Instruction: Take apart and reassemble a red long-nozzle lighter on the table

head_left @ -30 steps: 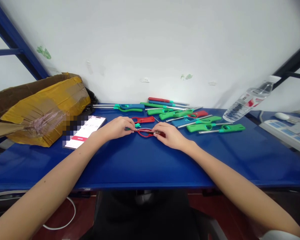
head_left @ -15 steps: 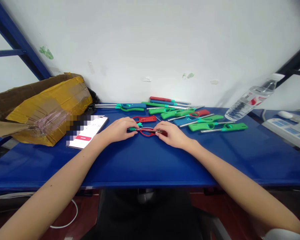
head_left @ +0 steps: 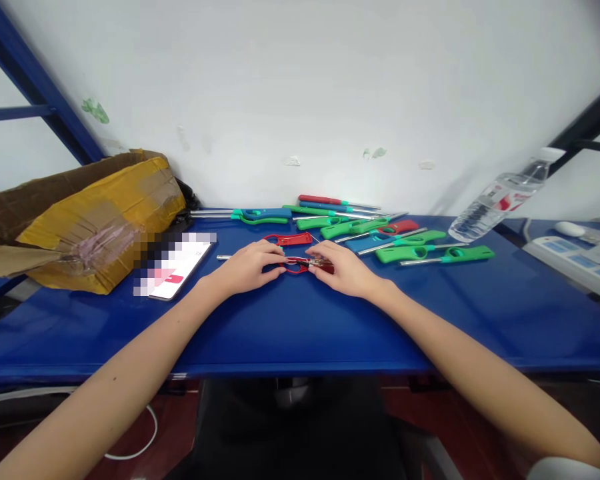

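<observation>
An opened red utility lighter lies between my hands on the blue table. Its handle half (head_left: 296, 271) is partly hidden by my fingers. My left hand (head_left: 253, 268) is closed over the handle's left end, with the metal barrel (head_left: 223, 257) sticking out to its left. The fingertips of my right hand (head_left: 345, 268) pinch a dark red, see-through fuel tank (head_left: 326, 265) at the handle's right end. Just behind lies the other red handle half (head_left: 295, 239), inner side up. What exactly the left fingertips press is hidden.
Several green, blue and red utility lighters (head_left: 410, 254) lie at the back right, more (head_left: 263, 214) at the back left. A phone (head_left: 180, 270) and a taped cardboard box (head_left: 100, 220) stand left. At right are a tilted water bottle (head_left: 500, 200) and a power strip (head_left: 570, 260).
My left hand has moved right, onto the red handle half, and the metal barrel now shows to its left. The right hand keeps its place with the fuel tank.
</observation>
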Demonstrator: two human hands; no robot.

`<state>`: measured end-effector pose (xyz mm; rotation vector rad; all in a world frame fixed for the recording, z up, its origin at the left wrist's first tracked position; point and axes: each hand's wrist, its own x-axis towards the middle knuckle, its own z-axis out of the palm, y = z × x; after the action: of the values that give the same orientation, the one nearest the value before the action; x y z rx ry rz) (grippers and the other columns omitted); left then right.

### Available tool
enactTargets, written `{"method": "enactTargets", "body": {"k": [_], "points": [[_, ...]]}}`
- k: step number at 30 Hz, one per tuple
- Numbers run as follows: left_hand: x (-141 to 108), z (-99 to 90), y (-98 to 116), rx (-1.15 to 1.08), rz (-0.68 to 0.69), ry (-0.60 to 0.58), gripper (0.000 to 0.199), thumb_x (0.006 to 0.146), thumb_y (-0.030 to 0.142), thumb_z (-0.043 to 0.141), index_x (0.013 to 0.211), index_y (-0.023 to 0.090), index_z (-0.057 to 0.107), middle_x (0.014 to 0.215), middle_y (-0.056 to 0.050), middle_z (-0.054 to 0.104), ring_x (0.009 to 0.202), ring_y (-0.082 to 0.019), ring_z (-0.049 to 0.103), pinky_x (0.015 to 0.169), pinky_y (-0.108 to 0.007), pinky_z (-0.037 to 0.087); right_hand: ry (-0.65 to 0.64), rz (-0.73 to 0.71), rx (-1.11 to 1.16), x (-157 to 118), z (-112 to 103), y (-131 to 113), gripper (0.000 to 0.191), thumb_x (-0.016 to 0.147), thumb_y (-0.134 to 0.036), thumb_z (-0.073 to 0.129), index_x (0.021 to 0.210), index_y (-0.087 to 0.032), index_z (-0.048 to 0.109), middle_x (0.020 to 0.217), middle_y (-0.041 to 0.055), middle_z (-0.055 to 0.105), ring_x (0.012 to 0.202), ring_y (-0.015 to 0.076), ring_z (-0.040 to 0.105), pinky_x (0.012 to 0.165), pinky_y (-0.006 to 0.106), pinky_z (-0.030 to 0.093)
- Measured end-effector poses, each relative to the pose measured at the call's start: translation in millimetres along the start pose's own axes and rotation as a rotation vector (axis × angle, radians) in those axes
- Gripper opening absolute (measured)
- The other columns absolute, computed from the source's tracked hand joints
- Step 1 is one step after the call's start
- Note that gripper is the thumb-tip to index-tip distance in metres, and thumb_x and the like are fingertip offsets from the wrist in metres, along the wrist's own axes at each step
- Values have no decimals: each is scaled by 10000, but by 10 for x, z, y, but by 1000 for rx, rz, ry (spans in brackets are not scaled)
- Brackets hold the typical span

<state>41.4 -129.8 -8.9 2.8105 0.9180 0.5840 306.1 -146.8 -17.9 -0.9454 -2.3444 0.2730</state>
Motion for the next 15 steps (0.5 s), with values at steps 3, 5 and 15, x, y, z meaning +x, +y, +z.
{"method": "enactTargets", "body": {"k": [3, 5, 15], "points": [[28, 36, 20, -4, 4, 17, 262, 968, 265, 490, 1086, 206, 716, 1138, -77, 700, 1061, -229, 623, 996, -397, 454, -6, 6, -8, 11, 7, -12, 257, 925, -286, 562, 1156, -195, 631, 1094, 100, 633, 933, 221, 639, 861, 392, 543], [46, 59, 21, -5, -25, 28, 258, 967, 243, 484, 1078, 208, 714, 1099, -67, 718, 1031, -225, 635, 952, -377, 475, -24, -4, -9, 21, 12, -21, 222, 938, -288, 546, 1105, -196, 659, 1074, 96, 635, 920, 213, 636, 853, 379, 541], [145, 138, -1, -127, -150, 121, 188, 905, 244, 576, 961, 203, 751, 929, -33, 747, 833, -181, 677, 757, -272, 485, -50, -22, -9, 40, 16, -42, 190, 943, -244, 529, 1028, -188, 690, 1010, 88, 666, 910, 203, 626, 837, 354, 518]]}}
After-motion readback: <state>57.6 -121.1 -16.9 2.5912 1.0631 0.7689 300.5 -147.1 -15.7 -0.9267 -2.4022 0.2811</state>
